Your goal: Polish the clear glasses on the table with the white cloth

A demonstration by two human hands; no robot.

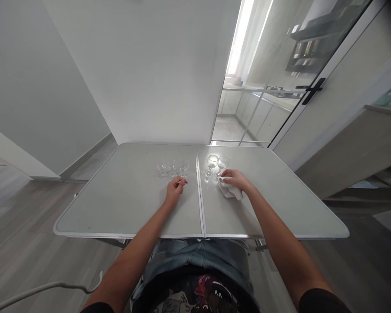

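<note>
My left hand (pixel 177 188) hovers low over the table, its fingers curled together just in front of several small clear stemmed glasses (pixel 172 167). Whether anything is pinched in those fingers I cannot make out. A crumpled white cloth (pixel 230 191) hangs under my right hand (pixel 235 178), which is closed on it. My right fingertips are at the foot of a larger stemmed glass (pixel 223 162), which leans to the right; whether they grip it is unclear. Close on its left, another large stemmed glass (pixel 211 162) stands upright.
The pale folding table (pixel 127 200) has a metal seam (pixel 200 200) down its middle, between the two groups of glasses. A white wall (pixel 163 87) rises behind it. At the right is a glass door with a black handle (pixel 313 91). A white cable (pixel 58 284) is at lower left.
</note>
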